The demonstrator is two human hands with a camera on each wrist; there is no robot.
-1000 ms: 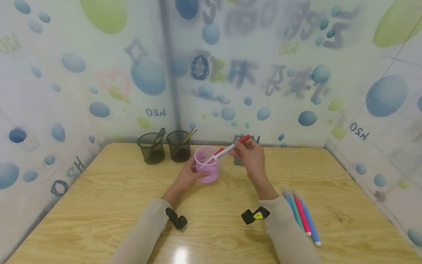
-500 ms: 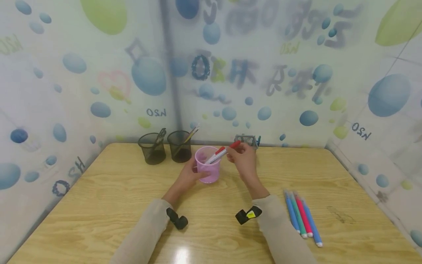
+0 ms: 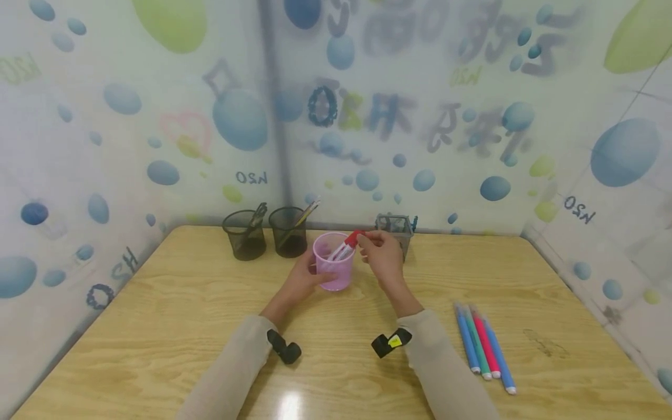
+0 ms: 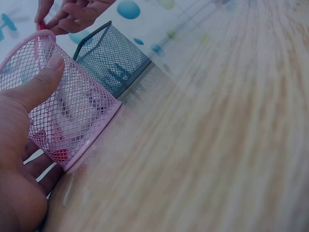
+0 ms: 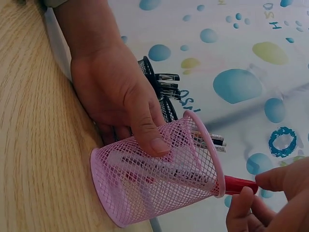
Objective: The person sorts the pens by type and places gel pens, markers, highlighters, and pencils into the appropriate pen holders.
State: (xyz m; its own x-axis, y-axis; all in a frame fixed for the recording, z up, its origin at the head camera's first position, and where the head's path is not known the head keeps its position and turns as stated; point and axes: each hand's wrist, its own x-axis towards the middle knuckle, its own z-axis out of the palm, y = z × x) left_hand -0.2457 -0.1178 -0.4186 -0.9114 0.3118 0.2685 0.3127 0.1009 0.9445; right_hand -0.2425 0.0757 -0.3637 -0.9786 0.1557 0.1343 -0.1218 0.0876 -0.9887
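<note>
My left hand [image 3: 300, 275] is wrapped round a pink mesh pen cup [image 3: 336, 277] standing upright on the table, its thumb across the near side. At the rim, my right hand [image 3: 385, 256] pinches the red cap of a white whiteboard marker [image 5: 237, 185] between thumb and fingers. In the right wrist view the marker's white body shows through the mesh, with only the cap end above the rim. Another white-and-red marker [image 3: 335, 253] leans inside the same cup. Behind my right hand stands a grey mesh holder [image 3: 401, 226], partly hidden by it.
Two black mesh cups [image 3: 248, 245] with pens and pencils stand at the back left against the patterned wall [image 3: 336, 157]. Several felt-tip pens [image 3: 488, 345], blue, green and pink, lie side by side right of my right forearm.
My right hand has moved left and down to the cup, and the marker has slid deeper into it. The left hand keeps its hold on the cup.
</note>
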